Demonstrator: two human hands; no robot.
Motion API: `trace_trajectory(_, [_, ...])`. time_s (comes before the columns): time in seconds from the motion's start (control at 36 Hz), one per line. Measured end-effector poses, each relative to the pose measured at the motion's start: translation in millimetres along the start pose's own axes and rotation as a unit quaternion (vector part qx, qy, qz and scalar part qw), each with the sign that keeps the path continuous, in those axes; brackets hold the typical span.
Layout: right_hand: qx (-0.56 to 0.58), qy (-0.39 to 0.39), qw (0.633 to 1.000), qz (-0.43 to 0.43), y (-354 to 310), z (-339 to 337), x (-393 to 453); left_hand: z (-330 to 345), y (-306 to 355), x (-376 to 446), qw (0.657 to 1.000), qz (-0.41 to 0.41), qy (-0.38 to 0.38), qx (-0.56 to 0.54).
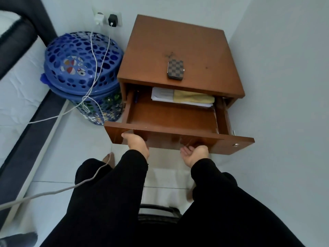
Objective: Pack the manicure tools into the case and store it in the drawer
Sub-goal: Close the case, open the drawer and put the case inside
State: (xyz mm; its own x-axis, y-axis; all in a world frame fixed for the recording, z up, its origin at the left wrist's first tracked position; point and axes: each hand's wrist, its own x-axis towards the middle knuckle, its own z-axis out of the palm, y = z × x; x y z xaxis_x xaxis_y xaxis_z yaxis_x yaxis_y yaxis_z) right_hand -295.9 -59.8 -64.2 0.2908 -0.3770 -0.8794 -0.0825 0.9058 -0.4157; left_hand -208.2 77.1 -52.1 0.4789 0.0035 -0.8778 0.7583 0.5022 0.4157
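Here, hands: left hand (138, 145) and right hand (195, 154) grip under the drawer (170, 118) front, fingers hidden.
Case: checkered case (175, 69) waits zipped on nightstand (178, 43).
Why: drawer open to receive it.

Head view, steeply downward, close over open drawer (170, 120)

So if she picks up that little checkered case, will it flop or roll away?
Probably neither. The checkered case looks flat and boxy with firm edges, so likely stiff. It lies flat on the nightstand, so it should slide, not roll. It looks small, probably light.
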Motion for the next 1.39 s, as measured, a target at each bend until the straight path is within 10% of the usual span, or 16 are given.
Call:
trace_trajectory(0.42, [-0.077,-0.018,0.988,-0.131,-16.8,38.4,-67.2,23.6,18.1,-60.3,0.96,0.214,0.086,0.157])
trace_trajectory(0.94, [-0.339,-0.048,0.895,-0.287,-125.7,183.1,-26.1,165.0,109.9,-22.7,0.804,0.346,-0.107,0.472])
trace_trajectory(1.39, [-0.369,-0.06,0.9,-0.225,-144.3,228.5,11.4,220.6,105.9,13.8,0.852,0.248,-0.157,0.434])
